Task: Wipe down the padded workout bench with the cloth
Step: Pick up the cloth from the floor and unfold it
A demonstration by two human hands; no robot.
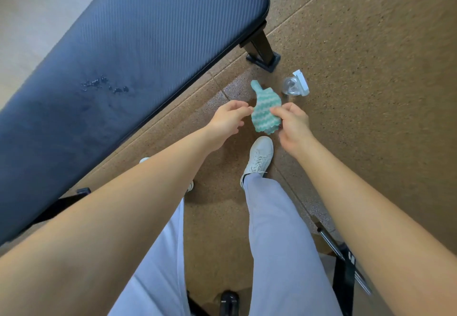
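Note:
The padded bench (118, 73) is dark blue with a ribbed cover and runs diagonally across the upper left. Several water drops (105, 85) lie on its pad. A green-and-white wavy-striped cloth (264, 108) hangs crumpled in front of me, above the floor. My right hand (293, 127) pinches its right side. My left hand (228, 120) is at the cloth's left edge with its fingertips curled toward it; whether they grip the cloth I cannot tell.
A clear spray bottle with a white head (295, 85) lies on the brown cork floor (371, 43) past the cloth. A black bench leg (263, 48) stands beside it. My white shoe (259, 155) and grey trousers are below; black metal gear (346, 261) sits at lower right.

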